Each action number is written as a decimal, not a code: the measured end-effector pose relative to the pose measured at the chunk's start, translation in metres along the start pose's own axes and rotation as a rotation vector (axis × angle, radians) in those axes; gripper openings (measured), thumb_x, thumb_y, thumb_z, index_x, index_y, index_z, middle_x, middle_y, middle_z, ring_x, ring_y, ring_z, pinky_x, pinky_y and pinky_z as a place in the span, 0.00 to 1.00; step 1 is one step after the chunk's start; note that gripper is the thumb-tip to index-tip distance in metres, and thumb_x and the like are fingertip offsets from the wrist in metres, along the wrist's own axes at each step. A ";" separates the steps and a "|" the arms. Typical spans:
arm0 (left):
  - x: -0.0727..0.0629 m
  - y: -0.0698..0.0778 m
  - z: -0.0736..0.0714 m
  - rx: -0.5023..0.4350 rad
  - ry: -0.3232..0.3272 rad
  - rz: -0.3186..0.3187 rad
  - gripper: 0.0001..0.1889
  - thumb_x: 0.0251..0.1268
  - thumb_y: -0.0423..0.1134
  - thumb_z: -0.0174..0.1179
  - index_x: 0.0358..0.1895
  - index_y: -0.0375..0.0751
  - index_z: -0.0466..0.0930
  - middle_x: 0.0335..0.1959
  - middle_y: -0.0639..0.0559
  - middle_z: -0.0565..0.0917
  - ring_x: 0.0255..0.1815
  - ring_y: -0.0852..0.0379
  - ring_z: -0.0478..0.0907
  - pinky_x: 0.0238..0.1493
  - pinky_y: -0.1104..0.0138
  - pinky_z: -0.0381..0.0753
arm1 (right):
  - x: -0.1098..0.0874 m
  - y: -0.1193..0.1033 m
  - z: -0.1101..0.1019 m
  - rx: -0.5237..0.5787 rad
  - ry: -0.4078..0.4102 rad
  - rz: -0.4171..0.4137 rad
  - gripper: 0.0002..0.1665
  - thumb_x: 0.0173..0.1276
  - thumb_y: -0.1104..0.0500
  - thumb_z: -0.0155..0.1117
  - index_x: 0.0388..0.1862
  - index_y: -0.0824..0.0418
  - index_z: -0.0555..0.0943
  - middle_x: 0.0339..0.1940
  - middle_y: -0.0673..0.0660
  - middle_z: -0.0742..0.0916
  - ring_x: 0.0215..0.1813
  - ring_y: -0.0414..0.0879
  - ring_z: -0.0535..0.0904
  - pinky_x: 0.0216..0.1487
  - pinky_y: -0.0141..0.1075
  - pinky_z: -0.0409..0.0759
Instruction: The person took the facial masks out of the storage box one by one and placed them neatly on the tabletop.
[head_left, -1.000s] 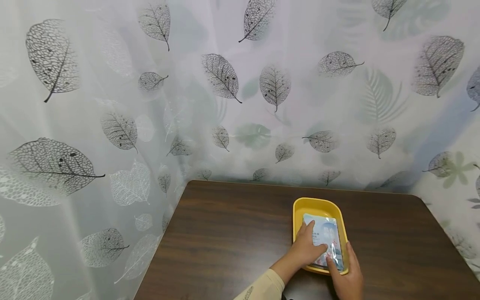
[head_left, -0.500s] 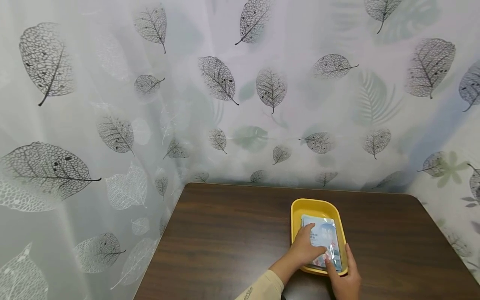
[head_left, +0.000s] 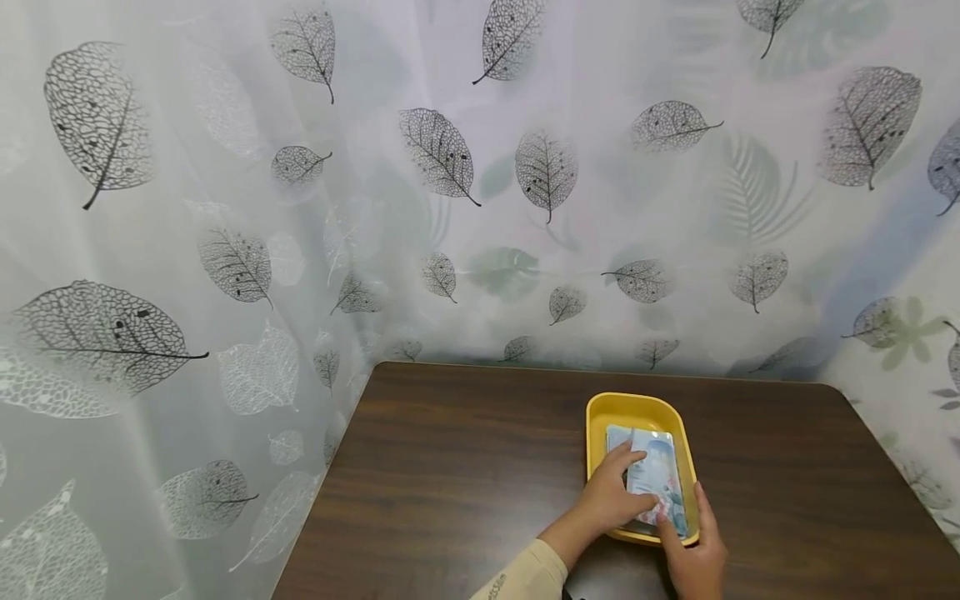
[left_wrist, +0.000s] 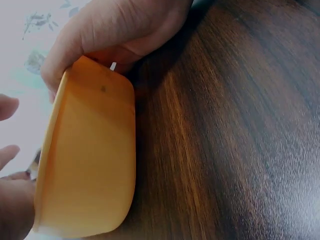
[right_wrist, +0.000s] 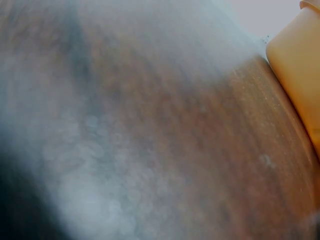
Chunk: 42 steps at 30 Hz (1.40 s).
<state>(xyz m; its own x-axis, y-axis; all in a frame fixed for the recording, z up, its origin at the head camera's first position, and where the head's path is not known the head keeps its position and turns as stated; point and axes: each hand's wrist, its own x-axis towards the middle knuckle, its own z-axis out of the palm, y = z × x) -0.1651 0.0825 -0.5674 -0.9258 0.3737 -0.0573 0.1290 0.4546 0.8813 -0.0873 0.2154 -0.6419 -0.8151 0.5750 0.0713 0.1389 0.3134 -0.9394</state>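
Observation:
A yellow tray (head_left: 596, 417) sits on the table with light blue packets (head_left: 660, 467) in it, their printed glossy faces upward. My left hand (head_left: 609, 496) reaches over the near left side of the tray. Its thumb and index finger lie spread over the top packet; the other fingers are mostly hidden, and I cannot tell if they pinch it. My right hand (head_left: 697, 554) grips the near right corner. In the left wrist view, the right hand's thumb (left_wrist: 62, 55) hooks over the tray's rim, and left fingertips (left_wrist: 9, 152) show above it.
The dark wood-grain table (head_left: 465, 467) extends on both sides of the tray. A pale curtain with leaf prints (head_left: 480, 317) hangs behind its far edge and along the left. The right wrist view is mostly blurred, with the tray's side (right_wrist: 300, 65) at its right edge.
My left index fingertip has moved slightly right and nearer to the thumb, and the top packet now shows a crease. My right hand keeps its grip on the tray.

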 end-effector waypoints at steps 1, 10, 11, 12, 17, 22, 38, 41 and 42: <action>0.000 0.000 -0.001 -0.001 -0.005 -0.003 0.33 0.55 0.44 0.74 0.67 0.57 0.78 0.79 0.57 0.67 0.78 0.54 0.65 0.72 0.61 0.73 | 0.001 0.000 0.000 -0.003 -0.001 -0.002 0.47 0.67 0.55 0.72 0.82 0.45 0.61 0.73 0.69 0.75 0.53 0.16 0.66 0.48 0.07 0.63; 0.003 -0.001 -0.007 -0.062 -0.077 -0.018 0.33 0.56 0.41 0.74 0.68 0.47 0.78 0.73 0.53 0.75 0.68 0.62 0.75 0.64 0.69 0.77 | 0.000 -0.003 -0.001 -0.016 -0.019 0.020 0.47 0.67 0.54 0.72 0.82 0.46 0.61 0.73 0.70 0.76 0.53 0.21 0.67 0.47 0.07 0.62; 0.003 -0.002 -0.007 -0.081 -0.082 -0.024 0.34 0.56 0.40 0.74 0.69 0.46 0.76 0.73 0.52 0.74 0.67 0.61 0.76 0.62 0.70 0.78 | 0.000 -0.003 -0.001 -0.015 -0.021 0.023 0.47 0.67 0.53 0.72 0.82 0.45 0.61 0.73 0.70 0.76 0.53 0.20 0.66 0.47 0.07 0.62; 0.003 -0.002 -0.007 -0.102 -0.086 -0.026 0.35 0.57 0.39 0.74 0.71 0.45 0.75 0.73 0.52 0.74 0.66 0.61 0.77 0.60 0.70 0.79 | 0.000 -0.003 -0.001 -0.016 -0.021 0.024 0.47 0.67 0.53 0.72 0.82 0.45 0.61 0.73 0.70 0.76 0.53 0.19 0.66 0.47 0.07 0.62; 0.001 -0.006 -0.003 -0.186 -0.037 -0.048 0.39 0.57 0.37 0.73 0.74 0.45 0.70 0.76 0.51 0.70 0.66 0.61 0.77 0.59 0.74 0.78 | -0.002 -0.002 0.000 -0.017 -0.013 0.012 0.47 0.67 0.54 0.72 0.82 0.44 0.62 0.73 0.69 0.76 0.53 0.18 0.66 0.48 0.06 0.60; -0.002 -0.008 0.001 -0.322 0.075 0.007 0.41 0.56 0.31 0.73 0.76 0.43 0.67 0.77 0.50 0.68 0.64 0.65 0.76 0.56 0.76 0.79 | -0.002 -0.002 0.001 -0.021 -0.005 0.007 0.47 0.68 0.55 0.71 0.82 0.43 0.61 0.75 0.67 0.74 0.56 0.16 0.65 0.50 0.06 0.60; 0.003 -0.014 -0.041 -0.562 0.415 0.223 0.38 0.54 0.20 0.63 0.73 0.35 0.69 0.72 0.37 0.71 0.60 0.53 0.80 0.55 0.68 0.84 | -0.002 -0.004 0.000 -0.017 -0.023 0.040 0.48 0.70 0.57 0.68 0.83 0.42 0.57 0.79 0.65 0.69 0.76 0.55 0.66 0.56 0.05 0.53; 0.008 -0.017 -0.060 -0.612 0.479 0.248 0.38 0.52 0.18 0.63 0.73 0.32 0.69 0.70 0.33 0.73 0.57 0.49 0.83 0.50 0.69 0.86 | -0.001 -0.006 -0.001 -0.018 -0.030 0.057 0.47 0.70 0.56 0.67 0.84 0.42 0.57 0.80 0.65 0.69 0.75 0.59 0.66 0.56 0.06 0.52; 0.010 -0.019 -0.065 -0.618 0.494 0.248 0.39 0.52 0.17 0.62 0.73 0.31 0.69 0.69 0.32 0.73 0.56 0.47 0.83 0.48 0.69 0.86 | -0.001 -0.006 -0.001 -0.019 -0.033 0.063 0.48 0.70 0.56 0.67 0.84 0.42 0.56 0.80 0.64 0.69 0.75 0.59 0.66 0.56 0.06 0.52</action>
<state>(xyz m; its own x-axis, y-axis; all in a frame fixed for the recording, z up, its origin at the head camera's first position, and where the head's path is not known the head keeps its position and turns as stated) -0.1998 0.0244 -0.5544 -0.9643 -0.0589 0.2582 0.2646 -0.1748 0.9484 -0.0867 0.2141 -0.6356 -0.8224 0.5689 0.0006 0.2010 0.2915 -0.9352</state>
